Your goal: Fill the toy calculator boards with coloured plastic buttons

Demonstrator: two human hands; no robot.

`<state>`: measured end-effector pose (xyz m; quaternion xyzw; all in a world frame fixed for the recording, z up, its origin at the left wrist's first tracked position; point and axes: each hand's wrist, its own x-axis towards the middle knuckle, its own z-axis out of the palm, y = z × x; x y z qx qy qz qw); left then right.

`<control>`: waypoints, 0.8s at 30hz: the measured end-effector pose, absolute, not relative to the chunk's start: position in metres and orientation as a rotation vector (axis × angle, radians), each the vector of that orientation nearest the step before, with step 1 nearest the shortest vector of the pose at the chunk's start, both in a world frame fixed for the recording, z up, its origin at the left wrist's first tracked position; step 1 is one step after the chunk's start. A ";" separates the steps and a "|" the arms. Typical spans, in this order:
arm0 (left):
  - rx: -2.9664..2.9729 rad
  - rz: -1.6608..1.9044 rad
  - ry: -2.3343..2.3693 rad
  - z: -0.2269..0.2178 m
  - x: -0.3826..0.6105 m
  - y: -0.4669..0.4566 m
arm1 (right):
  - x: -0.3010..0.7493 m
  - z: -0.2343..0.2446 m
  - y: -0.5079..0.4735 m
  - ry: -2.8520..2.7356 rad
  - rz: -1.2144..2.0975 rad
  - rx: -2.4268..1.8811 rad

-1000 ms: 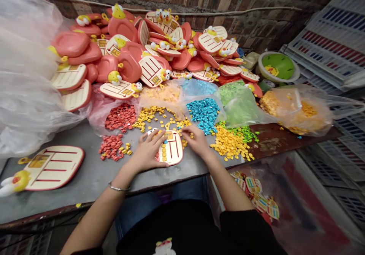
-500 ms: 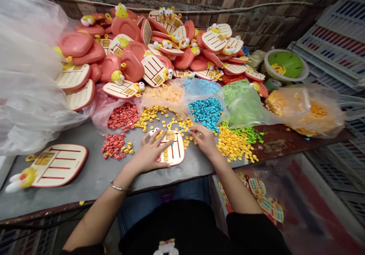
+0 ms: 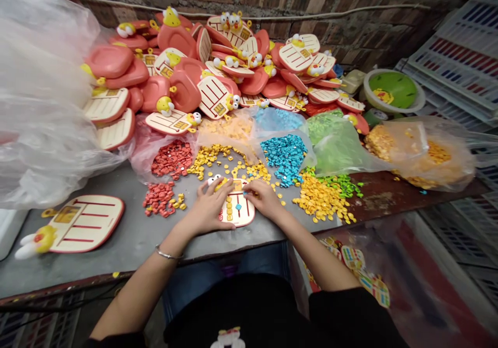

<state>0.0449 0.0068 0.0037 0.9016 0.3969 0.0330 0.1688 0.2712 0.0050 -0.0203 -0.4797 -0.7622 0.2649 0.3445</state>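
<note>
A cream toy board with red slots and a chick head (image 3: pixel 241 210) lies on the grey table (image 3: pixel 128 244) right in front of me. A column of yellow beads sits in one slot and a blue bead in another. My left hand (image 3: pixel 208 209) rests on the board's left side with its fingers spread flat, holding nothing. My right hand (image 3: pixel 264 200) is at the board's upper right edge. Its fingertips are pinched together, and what they hold is too small to make out.
Loose bead piles lie behind the board: red (image 3: pixel 171 158), yellow (image 3: pixel 212 156), blue (image 3: pixel 284 153), orange-yellow (image 3: pixel 319 200), green (image 3: pixel 344 182). Further back is a heap of pink and cream toy boards (image 3: pixel 218 68). Another board (image 3: pixel 83 223) lies at left, and an orange bead bag (image 3: pixel 420 153) at right.
My right hand has drawn back from the loose beads near the blue pile to the board's top right edge. My left hand has stayed on the board.
</note>
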 end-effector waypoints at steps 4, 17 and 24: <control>2.572 0.099 1.142 0.003 0.045 0.007 | 0.256 -0.025 0.003 -1.828 0.773 -1.251; 2.603 0.101 1.101 0.005 0.042 0.007 | 0.346 -0.014 -0.015 -1.896 0.126 -1.731; 2.605 0.113 1.111 0.005 0.038 0.007 | 0.342 -0.018 -0.006 -1.883 0.206 -1.574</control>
